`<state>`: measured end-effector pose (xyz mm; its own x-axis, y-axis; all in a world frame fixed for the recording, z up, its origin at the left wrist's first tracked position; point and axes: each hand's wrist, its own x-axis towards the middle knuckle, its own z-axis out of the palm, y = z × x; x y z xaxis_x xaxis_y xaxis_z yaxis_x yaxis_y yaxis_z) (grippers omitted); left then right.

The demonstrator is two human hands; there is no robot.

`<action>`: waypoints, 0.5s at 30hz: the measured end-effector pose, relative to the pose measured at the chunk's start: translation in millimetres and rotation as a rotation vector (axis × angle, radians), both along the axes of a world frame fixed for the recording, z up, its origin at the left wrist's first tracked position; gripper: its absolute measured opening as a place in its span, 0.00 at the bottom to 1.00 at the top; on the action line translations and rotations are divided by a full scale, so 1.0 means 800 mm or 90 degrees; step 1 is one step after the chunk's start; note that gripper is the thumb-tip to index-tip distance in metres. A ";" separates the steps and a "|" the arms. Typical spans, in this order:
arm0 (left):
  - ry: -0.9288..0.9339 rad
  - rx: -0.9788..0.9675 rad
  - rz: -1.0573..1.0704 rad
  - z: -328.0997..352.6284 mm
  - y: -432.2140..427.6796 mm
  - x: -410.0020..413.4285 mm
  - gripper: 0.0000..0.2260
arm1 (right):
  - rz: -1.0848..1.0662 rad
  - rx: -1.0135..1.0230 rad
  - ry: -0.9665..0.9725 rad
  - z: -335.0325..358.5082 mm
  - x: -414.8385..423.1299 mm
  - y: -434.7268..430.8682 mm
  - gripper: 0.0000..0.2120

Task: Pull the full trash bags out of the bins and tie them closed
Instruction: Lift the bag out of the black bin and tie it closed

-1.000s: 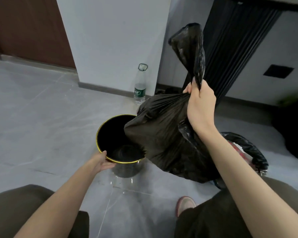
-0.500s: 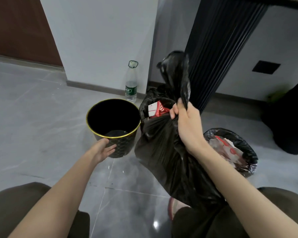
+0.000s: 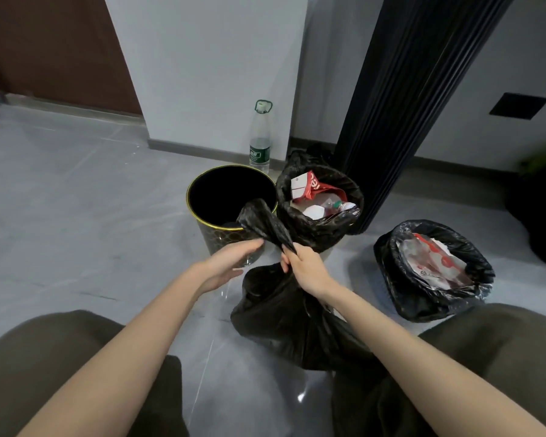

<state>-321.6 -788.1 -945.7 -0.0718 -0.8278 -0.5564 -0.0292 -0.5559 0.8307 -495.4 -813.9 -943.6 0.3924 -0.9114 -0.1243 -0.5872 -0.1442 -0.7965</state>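
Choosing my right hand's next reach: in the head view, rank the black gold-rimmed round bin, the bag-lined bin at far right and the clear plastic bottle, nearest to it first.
1. Black gold-rimmed round bin, just left of the right hand gripping the black plastic trash bag.
2. Bag-lined bin, off to its right.
3. Clear plastic bottle, back at the wall.

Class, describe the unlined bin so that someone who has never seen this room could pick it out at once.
Find the tall black ribbed column, then the plastic bottle standing to its left. In front of the bottle is a round black bin with a gold rim. Unlike the two bins to its right, it has no bag lining it and no rubbish showing.
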 end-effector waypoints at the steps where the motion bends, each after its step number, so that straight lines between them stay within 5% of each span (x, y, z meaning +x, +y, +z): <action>1: -0.009 -0.024 -0.050 0.008 0.011 -0.006 0.18 | 0.029 0.001 0.014 -0.005 0.005 0.005 0.20; 4: -0.082 -0.100 -0.096 0.013 0.040 -0.019 0.16 | 0.140 0.009 0.073 -0.014 0.017 0.020 0.17; 10: -0.158 -0.112 0.192 -0.018 0.084 -0.007 0.11 | 0.292 0.037 0.123 -0.036 0.041 0.049 0.18; 15: -0.066 -0.129 0.265 -0.022 0.104 0.000 0.15 | 0.339 -0.031 0.181 -0.047 0.045 0.060 0.08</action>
